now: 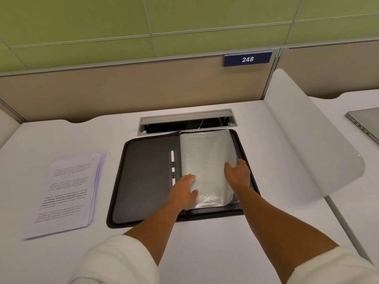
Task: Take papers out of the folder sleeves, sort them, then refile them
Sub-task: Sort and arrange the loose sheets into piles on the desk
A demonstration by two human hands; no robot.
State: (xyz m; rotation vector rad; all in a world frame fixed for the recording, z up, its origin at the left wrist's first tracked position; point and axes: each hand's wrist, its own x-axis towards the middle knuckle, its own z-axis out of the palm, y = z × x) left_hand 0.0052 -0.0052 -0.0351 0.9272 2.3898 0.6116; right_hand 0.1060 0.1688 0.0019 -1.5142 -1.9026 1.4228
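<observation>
black folder lies open mid-worktop, clear sleeves stacked on its right half, left hand flat with straight fingers on their lower left corner, right hand curled round their right edge, printed papers piled left of the folder.

Place: office or study hall, numbered desk booths
Desk: white desk, beige partition behind, frosted divider at right
Sign: blue plate reading 248
Fittings: cable hatch sunk in the top
Neighbour: laptop on the next desk
Wall: green panels
</observation>
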